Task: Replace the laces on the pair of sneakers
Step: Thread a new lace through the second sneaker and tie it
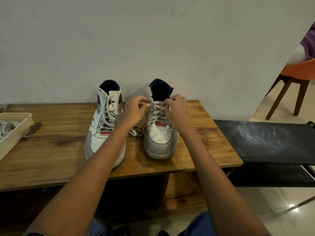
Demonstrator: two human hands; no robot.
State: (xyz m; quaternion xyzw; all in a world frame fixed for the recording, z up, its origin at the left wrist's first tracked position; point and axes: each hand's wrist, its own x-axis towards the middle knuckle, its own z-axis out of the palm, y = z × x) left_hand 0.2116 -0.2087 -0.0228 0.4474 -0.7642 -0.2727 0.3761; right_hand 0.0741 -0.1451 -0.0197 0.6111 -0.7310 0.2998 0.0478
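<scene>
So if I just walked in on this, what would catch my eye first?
Most likely the pair of worn white and grey sneakers standing side by side on the wooden table, toes toward the camera. Both hands are up at the top of the right sneaker, the left hand and right hand pinching its lace near the tongue, while the left sneaker stands laced and untouched. Far left, a beige tray holds pale coiled laces.
</scene>
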